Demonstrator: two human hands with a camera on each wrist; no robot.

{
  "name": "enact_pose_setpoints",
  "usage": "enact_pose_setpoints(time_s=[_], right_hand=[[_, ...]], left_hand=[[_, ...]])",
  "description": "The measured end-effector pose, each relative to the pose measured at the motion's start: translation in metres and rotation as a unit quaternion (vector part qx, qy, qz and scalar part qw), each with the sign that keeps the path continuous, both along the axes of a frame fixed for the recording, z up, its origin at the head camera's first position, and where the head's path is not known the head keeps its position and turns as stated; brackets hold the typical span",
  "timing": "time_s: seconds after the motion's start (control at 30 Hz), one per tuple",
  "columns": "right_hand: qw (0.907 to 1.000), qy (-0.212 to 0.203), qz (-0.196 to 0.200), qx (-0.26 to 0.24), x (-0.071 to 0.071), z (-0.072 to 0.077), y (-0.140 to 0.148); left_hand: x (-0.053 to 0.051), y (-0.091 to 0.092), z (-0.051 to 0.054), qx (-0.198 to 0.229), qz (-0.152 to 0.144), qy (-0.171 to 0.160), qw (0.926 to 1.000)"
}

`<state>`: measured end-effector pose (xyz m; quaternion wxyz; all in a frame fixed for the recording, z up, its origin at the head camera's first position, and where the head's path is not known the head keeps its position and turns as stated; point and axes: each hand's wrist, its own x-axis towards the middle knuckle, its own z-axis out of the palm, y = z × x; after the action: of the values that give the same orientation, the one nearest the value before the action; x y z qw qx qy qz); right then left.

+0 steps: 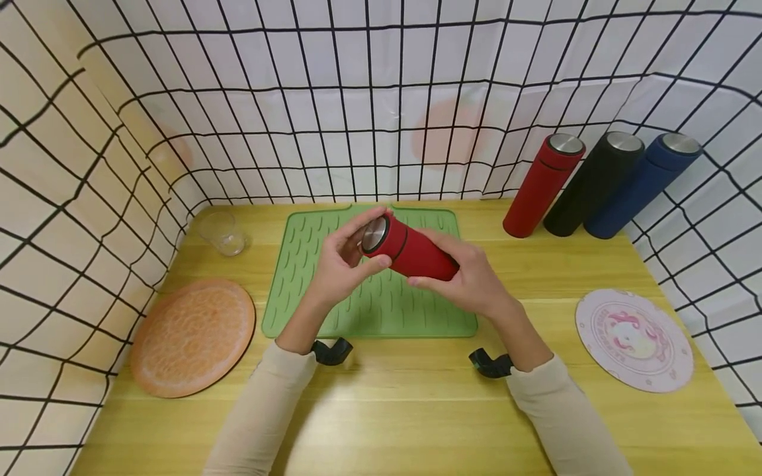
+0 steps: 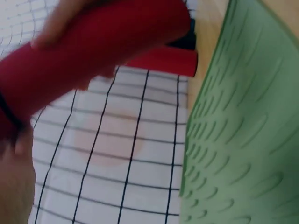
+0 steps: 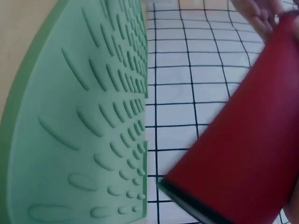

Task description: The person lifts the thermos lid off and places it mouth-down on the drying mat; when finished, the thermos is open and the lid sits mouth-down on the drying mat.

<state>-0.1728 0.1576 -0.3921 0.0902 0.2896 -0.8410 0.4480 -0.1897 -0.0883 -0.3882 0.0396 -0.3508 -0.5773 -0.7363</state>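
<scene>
A red thermos flask (image 1: pixel 419 256) is held tilted above the green ridged mat (image 1: pixel 369 307). Its steel-topped lid (image 1: pixel 375 234) points up and to the left, and a dark seam runs below the lid. Around the lid end, my left hand (image 1: pixel 338 268) has its thumb on the near side and its fingers at the far side, partly hidden. Lower on the body, my right hand (image 1: pixel 470 271) grips the flask near its base. In the left wrist view the red body (image 2: pixel 103 51) crosses the upper left. The right wrist view shows its dark-rimmed base close up.
Upright at the back right stand a red flask (image 1: pixel 538 192), a black flask (image 1: pixel 589 188) and a blue flask (image 1: pixel 639 188). A clear glass (image 1: pixel 229 239) is at the back left. An orange round placemat (image 1: pixel 193 337) lies left, a pink one (image 1: pixel 634 340) right. Gridded cloth walls surround the table.
</scene>
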Motion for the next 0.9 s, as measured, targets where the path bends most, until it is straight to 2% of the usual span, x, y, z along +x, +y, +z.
enact_pose_setpoints(time_s=[0.13, 0.2, 0.27, 0.4, 0.57, 0.67, 0.8, 0.83, 0.9], right_hand=[[0.9959, -0.071, 0.055, 0.014, 0.003, 0.005, 0.004], [0.9925, -0.09, 0.081, 0.017, 0.003, 0.006, 0.006], [0.9909, -0.095, 0.094, 0.018, 0.004, 0.007, 0.007], [0.9925, -0.086, 0.087, 0.007, 0.004, 0.007, 0.009], [0.9974, -0.051, 0.05, -0.011, 0.004, 0.005, 0.003], [0.9997, -0.004, 0.017, -0.017, 0.003, 0.002, -0.002], [0.997, 0.069, -0.034, 0.003, 0.0, -0.002, -0.006], [0.9961, 0.077, -0.041, 0.009, 0.0, -0.002, -0.006], [0.996, 0.077, -0.042, 0.016, 0.0, -0.001, -0.004]], left_hand=[[-0.001, -0.007, 0.003, -0.019, -0.072, 0.028, 0.9969], [0.0, -0.008, 0.005, -0.025, -0.088, 0.034, 0.9952], [0.002, -0.007, 0.007, -0.031, -0.089, 0.038, 0.9949], [0.004, -0.004, 0.008, -0.034, -0.066, 0.054, 0.9958], [0.005, 0.0, 0.006, -0.024, -0.024, 0.065, 0.9973], [0.006, 0.006, 0.004, -0.019, 0.025, 0.039, 0.9988], [0.01, 0.013, 0.002, -0.016, 0.095, -0.028, 0.995], [0.01, 0.014, 0.002, -0.014, 0.103, -0.04, 0.9937], [0.01, 0.012, 0.001, -0.007, 0.098, -0.044, 0.9942]])
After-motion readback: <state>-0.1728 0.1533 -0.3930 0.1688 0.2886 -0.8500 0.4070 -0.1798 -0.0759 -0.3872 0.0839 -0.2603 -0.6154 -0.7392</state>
